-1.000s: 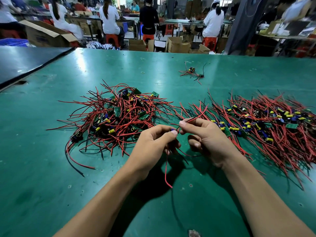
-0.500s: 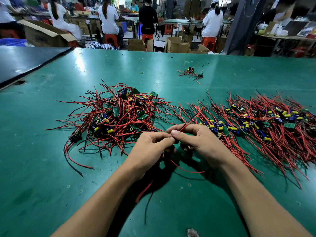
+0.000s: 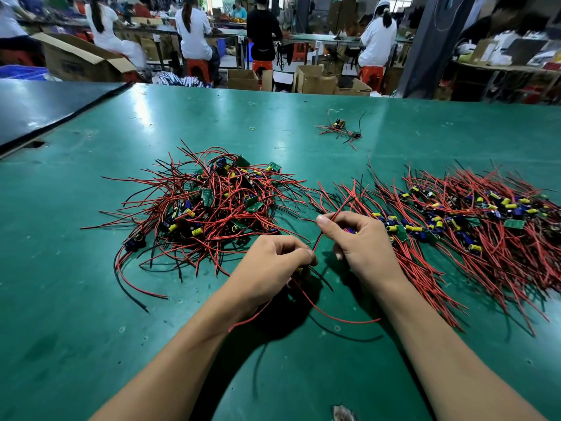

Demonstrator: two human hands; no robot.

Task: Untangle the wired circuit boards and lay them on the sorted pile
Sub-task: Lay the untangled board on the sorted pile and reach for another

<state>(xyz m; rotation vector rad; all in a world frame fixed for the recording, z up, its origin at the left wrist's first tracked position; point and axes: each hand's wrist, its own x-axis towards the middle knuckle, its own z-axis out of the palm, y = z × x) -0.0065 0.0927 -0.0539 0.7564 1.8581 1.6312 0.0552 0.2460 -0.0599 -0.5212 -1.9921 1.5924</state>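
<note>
Right hand is pinching a thin red insulated wire b/w thumb and forefinger, other fingers curling under. A blue-and-yellow part is peeking out beneath them, can't tell if it's being held. The wire is running down-left straight to the left hand, which is gripping tight round a small wired circuit board. Only a yellow bit of it is showing under the fingertips, rest is hiding in the fist. So the board is sitting inside the left grip, and the wire is stretching across the gap b/w the hands, its far end poking up past the right thumb.

Loose red leads are trailing out below the left hand, one curling off under the right wrist.

Both hands are hovering over the dark green table mat, b/w the two piles. Tangled heap of red and black wires w/ green boards is lying just beyond the left hand. Sorted pile of combed-out red-wired boards is spreading out on the right, its edge running right beside the right hand. A tiny stray bunch of wired boards is lying further back, well apart. Ppl in white tops are sitting in the bg.
</note>
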